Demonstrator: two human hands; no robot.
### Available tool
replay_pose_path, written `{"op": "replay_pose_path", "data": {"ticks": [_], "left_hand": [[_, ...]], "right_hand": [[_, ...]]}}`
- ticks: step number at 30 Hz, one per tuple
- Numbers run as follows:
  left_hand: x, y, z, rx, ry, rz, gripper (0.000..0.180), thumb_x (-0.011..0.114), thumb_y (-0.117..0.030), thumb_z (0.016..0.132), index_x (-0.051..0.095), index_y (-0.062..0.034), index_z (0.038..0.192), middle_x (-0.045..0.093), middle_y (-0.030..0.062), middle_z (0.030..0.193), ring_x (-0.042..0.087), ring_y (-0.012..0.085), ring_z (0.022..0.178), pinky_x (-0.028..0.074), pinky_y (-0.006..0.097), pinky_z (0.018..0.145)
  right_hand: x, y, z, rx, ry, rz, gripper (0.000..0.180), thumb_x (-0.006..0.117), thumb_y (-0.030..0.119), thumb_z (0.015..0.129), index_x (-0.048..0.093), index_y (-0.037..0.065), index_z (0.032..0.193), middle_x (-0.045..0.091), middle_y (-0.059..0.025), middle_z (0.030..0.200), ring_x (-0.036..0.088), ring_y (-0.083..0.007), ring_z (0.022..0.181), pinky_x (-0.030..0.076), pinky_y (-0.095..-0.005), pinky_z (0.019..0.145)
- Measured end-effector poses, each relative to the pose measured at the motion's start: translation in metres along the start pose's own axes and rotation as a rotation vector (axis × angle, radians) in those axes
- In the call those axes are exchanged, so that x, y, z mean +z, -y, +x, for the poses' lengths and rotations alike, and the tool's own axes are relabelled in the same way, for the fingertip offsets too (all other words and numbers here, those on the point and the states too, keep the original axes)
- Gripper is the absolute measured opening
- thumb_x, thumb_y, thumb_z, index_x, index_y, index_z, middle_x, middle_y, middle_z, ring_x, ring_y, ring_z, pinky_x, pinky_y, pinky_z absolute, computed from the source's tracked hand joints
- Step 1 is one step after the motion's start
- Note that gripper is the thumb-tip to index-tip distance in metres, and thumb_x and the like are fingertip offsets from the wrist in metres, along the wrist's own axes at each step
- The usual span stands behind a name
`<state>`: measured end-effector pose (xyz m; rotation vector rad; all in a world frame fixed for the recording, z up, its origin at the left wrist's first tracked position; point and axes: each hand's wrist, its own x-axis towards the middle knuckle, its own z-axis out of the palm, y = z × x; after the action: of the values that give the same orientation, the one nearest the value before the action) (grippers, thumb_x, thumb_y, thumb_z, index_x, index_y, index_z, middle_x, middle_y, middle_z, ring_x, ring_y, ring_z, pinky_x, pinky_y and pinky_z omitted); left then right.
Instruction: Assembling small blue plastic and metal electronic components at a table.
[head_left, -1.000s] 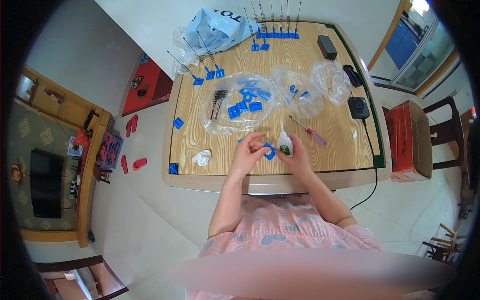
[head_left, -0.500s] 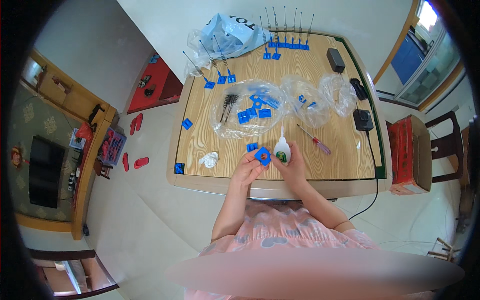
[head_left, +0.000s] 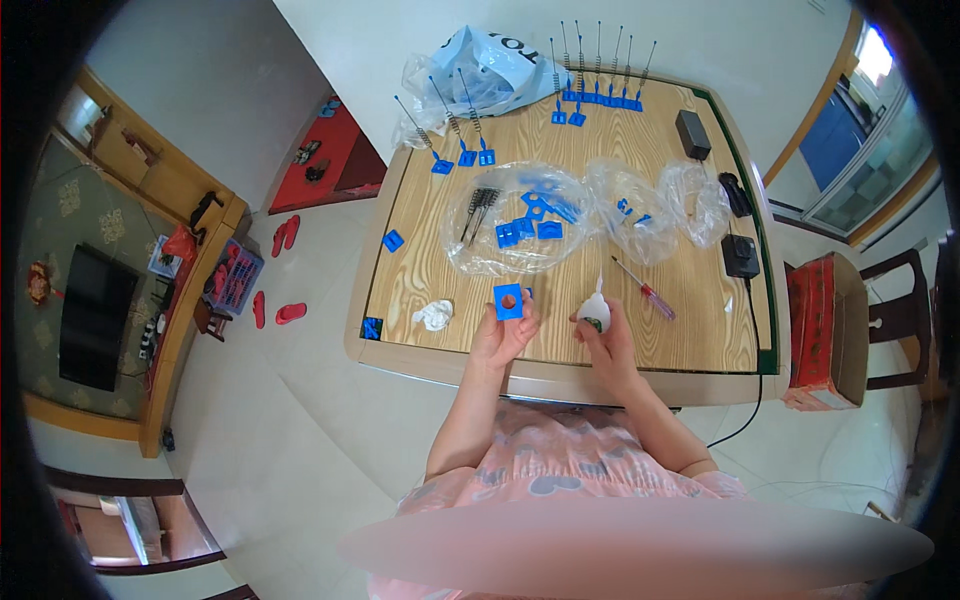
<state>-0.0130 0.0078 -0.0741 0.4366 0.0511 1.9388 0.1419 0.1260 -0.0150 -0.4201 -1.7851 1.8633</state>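
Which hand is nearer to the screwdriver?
Right. The right hand, holding a white bottle, is just left of and below the screwdriver in the picture; the left hand, holding a blue square piece, is farther left.

At 3 o'clock from the left hand, passage is offered toward the right hand; 12 o'clock is blocked by a plastic bag, the right's 1 o'clock by a screwdriver.

Pale floor, white wall, black television at left, dark chair at right

Soft, even light; dark fisheye edges
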Motion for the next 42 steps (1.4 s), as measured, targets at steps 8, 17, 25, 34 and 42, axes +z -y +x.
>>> {"op": "replay_pose_path", "data": {"ticks": [8, 17, 25, 34, 42], "left_hand": [[0.008, 0.002, 0.011, 0.065, -0.1, -0.164, 0.052, 0.059, -0.041, 0.084, 0.046, -0.0037, 0.118, 0.052, 0.0083, 0.096, 0.047, 0.0167, 0.078, 0.042, 0.027, 0.066], [0.004, 0.005, 0.018, 0.075, -0.067, -0.29, 0.046, 0.057, -0.036, 0.086, 0.047, -0.0054, 0.119, 0.052, 0.0088, 0.1, 0.046, 0.017, 0.083, 0.042, 0.027, 0.07], [0.013, 0.007, 0.026, 0.103, -0.228, -0.257, 0.035, 0.055, -0.021, 0.09, 0.047, -0.0037, 0.119, 0.051, 0.0121, 0.11, 0.049, 0.0197, 0.089, 0.045, 0.028, 0.074], [0.015, 0.011, 0.031, 0.106, -0.233, -0.29, 0.038, 0.055, -0.018, 0.089, 0.045, -0.0005, 0.121, 0.054, 0.0137, 0.107, 0.049, 0.0217, 0.091, 0.047, 0.03, 0.077], [0.021, 0.017, 0.029, 0.065, -0.204, -0.296, 0.045, 0.054, -0.022, 0.09, 0.04, -0.0006, 0.127, 0.051, 0.0114, 0.102, 0.045, 0.0184, 0.085, 0.043, 0.029, 0.074]], "right_hand": [[-0.045, 0.005, -0.014, -0.053, 0.076, -0.307, 0.025, 0.048, 0.005, 0.091, 0.036, 0.004, 0.113, 0.056, -0.0054, 0.093, 0.049, -0.0081, 0.075, 0.043, -0.0219, 0.065], [-0.068, 0.031, -0.022, 0.008, -0.039, -0.068, 0.023, 0.047, 0.007, 0.092, 0.04, 0.002, 0.113, 0.054, -0.0054, 0.089, 0.051, -0.0091, 0.073, 0.043, -0.0236, 0.067], [-0.068, 0.026, -0.014, 0.045, -0.066, 0.045, 0.021, 0.044, 0.005, 0.093, 0.04, 0.001, 0.113, 0.055, -0.0076, 0.093, 0.058, -0.0132, 0.076, 0.048, -0.0264, 0.069], [-0.07, 0.028, -0.014, -0.01, -0.116, 0.119, 0.024, 0.05, 0.0, 0.089, 0.044, 0.0, 0.112, 0.057, -0.0085, 0.094, 0.059, -0.0128, 0.075, 0.048, -0.0248, 0.065], [-0.077, 0.054, -0.009, -0.051, -0.36, 0.199, 0.018, 0.059, -0.002, 0.082, 0.056, -0.002, 0.099, 0.06, -0.0048, 0.081, 0.055, -0.0096, 0.067, 0.044, -0.0225, 0.059]]}}
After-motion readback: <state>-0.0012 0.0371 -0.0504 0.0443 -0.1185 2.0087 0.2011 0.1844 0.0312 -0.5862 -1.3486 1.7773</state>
